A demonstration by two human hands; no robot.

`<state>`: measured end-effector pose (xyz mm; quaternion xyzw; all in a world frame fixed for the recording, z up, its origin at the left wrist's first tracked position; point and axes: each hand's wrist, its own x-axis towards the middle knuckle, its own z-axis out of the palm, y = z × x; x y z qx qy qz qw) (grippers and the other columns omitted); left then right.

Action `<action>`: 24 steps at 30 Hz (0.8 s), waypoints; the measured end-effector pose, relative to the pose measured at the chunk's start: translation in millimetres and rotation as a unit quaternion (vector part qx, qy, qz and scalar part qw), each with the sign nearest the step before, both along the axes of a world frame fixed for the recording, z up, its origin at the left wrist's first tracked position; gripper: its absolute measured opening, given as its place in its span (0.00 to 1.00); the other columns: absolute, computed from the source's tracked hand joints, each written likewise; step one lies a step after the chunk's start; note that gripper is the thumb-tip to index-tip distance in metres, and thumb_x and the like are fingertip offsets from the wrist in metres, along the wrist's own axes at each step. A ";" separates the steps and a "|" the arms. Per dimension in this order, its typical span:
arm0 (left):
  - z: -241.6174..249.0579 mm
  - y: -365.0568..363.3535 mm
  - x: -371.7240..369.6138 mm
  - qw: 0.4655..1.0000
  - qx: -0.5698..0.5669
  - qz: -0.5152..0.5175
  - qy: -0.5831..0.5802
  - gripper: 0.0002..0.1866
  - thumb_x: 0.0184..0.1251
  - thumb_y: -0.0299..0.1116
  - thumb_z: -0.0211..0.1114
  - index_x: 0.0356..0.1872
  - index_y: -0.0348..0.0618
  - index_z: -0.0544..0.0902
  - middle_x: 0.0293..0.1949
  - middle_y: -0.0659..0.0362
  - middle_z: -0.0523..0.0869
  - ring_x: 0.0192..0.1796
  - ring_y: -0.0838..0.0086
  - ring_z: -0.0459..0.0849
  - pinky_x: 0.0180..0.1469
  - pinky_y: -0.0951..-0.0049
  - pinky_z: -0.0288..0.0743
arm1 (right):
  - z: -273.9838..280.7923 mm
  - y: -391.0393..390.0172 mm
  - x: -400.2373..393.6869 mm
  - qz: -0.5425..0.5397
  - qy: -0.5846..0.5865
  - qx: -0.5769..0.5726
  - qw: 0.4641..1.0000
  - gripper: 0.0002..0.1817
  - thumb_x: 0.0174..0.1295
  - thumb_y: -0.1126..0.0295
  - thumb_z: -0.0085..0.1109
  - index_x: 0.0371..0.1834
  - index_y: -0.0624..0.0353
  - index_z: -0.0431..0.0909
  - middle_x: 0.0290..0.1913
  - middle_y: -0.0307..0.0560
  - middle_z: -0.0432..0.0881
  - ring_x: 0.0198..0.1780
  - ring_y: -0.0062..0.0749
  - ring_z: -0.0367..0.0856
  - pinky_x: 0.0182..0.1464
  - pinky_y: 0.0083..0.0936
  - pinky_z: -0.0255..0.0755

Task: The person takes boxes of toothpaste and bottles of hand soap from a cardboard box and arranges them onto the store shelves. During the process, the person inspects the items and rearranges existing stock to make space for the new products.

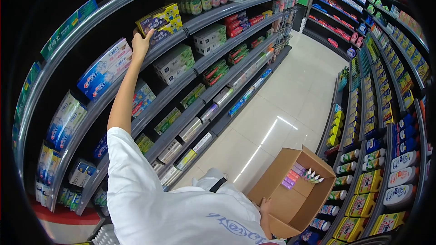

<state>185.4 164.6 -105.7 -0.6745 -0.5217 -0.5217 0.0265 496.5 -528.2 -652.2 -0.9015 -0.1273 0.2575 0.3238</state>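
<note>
My left hand [141, 44] reaches up to a shelf on the left. Its fingers close round the end of a yellow and purple box [159, 19] with cartoon figures, stacked on similar boxes. Beside that hand stand blue and white Crest toothpaste boxes [105, 70]. My right hand [265, 207] grips the near left edge of an open cardboard carton [268, 177], held low by my body. Inside the carton lie several small pink and purple boxes [293, 175] and several small bottles with pale pointed tops [313, 176]. The right fingers are partly hidden by the carton wall.
Pump bottles [205, 0] stand further along the left shelf [200, 24]. Lower tiers hold more boxed goods. On the right, another shelf carries detergent bottles [401, 177] and yellow packs [359, 205]. A tiled floor [268, 118] runs between them.
</note>
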 end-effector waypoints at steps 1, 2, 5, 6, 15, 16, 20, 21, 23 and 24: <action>-0.4 -0.5 0.8 1.000 0.016 -0.007 -0.004 0.35 0.59 0.52 0.69 0.52 0.25 0.72 0.41 0.34 0.83 0.47 0.46 0.84 0.49 0.59 0.76 | -4.5 -1.7 0.6 -0.001 0.009 0.002 1.000 0.23 0.63 0.58 0.54 0.55 0.64 0.69 0.48 0.64 0.79 0.51 0.58 0.78 0.54 0.45 0.70; -1.8 1.9 0.0 1.000 0.016 -0.007 -0.004 0.35 0.59 0.52 0.69 0.52 0.25 0.72 0.41 0.34 0.83 0.47 0.46 0.84 0.49 0.59 0.76 | 0.1 -1.1 0.2 -0.001 0.009 0.002 1.000 0.23 0.63 0.58 0.54 0.55 0.64 0.69 0.48 0.64 0.79 0.51 0.58 0.78 0.54 0.45 0.70; -5.3 9.3 -2.7 0.999 0.027 0.008 0.022 0.35 0.60 0.51 0.68 0.53 0.26 0.71 0.42 0.34 0.83 0.47 0.45 0.83 0.49 0.58 0.75 | 13.8 2.7 -1.1 0.008 0.002 -0.011 1.000 0.24 0.64 0.57 0.53 0.57 0.63 0.69 0.49 0.64 0.80 0.51 0.58 0.79 0.54 0.46 0.70; -5.5 9.3 -2.6 0.999 0.024 0.008 0.020 0.36 0.59 0.52 0.68 0.54 0.26 0.71 0.42 0.34 0.83 0.48 0.44 0.83 0.49 0.58 0.75 | 14.0 3.0 -1.2 0.009 0.002 -0.013 1.000 0.24 0.64 0.57 0.53 0.57 0.63 0.69 0.49 0.64 0.80 0.51 0.58 0.79 0.54 0.46 0.70; -2.4 5.8 -2.9 1.000 0.011 0.008 0.005 0.37 0.58 0.54 0.68 0.50 0.22 0.74 0.42 0.32 0.82 0.46 0.44 0.83 0.49 0.59 0.75 | 22.6 5.2 -2.1 0.010 0.012 -0.024 1.000 0.24 0.64 0.57 0.53 0.56 0.65 0.68 0.50 0.66 0.79 0.53 0.60 0.77 0.55 0.45 0.69; -3.5 6.9 -3.5 1.000 0.026 0.011 0.005 0.37 0.58 0.55 0.68 0.48 0.21 0.75 0.41 0.31 0.82 0.46 0.44 0.84 0.49 0.59 0.76 | 27.1 6.8 -2.0 0.008 0.023 -0.028 0.999 0.24 0.65 0.58 0.53 0.56 0.68 0.69 0.51 0.68 0.78 0.54 0.61 0.76 0.57 0.45 0.69; -2.9 6.9 -4.2 1.000 0.005 0.006 0.006 0.37 0.59 0.55 0.68 0.49 0.23 0.74 0.41 0.32 0.82 0.46 0.44 0.83 0.49 0.58 0.75 | 14.2 3.1 -1.0 0.013 -0.013 -0.015 1.000 0.24 0.64 0.56 0.52 0.55 0.64 0.69 0.48 0.65 0.79 0.51 0.59 0.79 0.53 0.46 0.70; -3.2 10.5 -5.0 1.000 -0.001 0.018 0.024 0.36 0.59 0.54 0.68 0.49 0.24 0.74 0.41 0.32 0.82 0.47 0.43 0.82 0.50 0.57 0.74 | 14.2 2.5 -0.6 0.016 -0.009 -0.017 1.000 0.24 0.64 0.56 0.52 0.55 0.64 0.69 0.49 0.65 0.79 0.51 0.59 0.78 0.53 0.46 0.70; -5.2 14.5 -5.2 0.999 -0.008 0.030 0.041 0.35 0.59 0.54 0.67 0.49 0.25 0.74 0.41 0.33 0.82 0.47 0.43 0.82 0.51 0.56 0.74 | 15.0 2.5 -0.8 0.019 -0.005 -0.020 1.000 0.24 0.64 0.56 0.52 0.55 0.64 0.69 0.49 0.65 0.79 0.51 0.59 0.78 0.54 0.46 0.70; -6.1 15.2 -4.7 0.999 -0.001 0.032 0.035 0.35 0.60 0.54 0.67 0.49 0.26 0.74 0.41 0.33 0.82 0.48 0.43 0.81 0.51 0.56 0.73 | 16.1 2.9 -0.9 0.017 -0.003 -0.021 1.000 0.24 0.64 0.56 0.53 0.55 0.64 0.69 0.49 0.65 0.79 0.51 0.59 0.78 0.54 0.46 0.70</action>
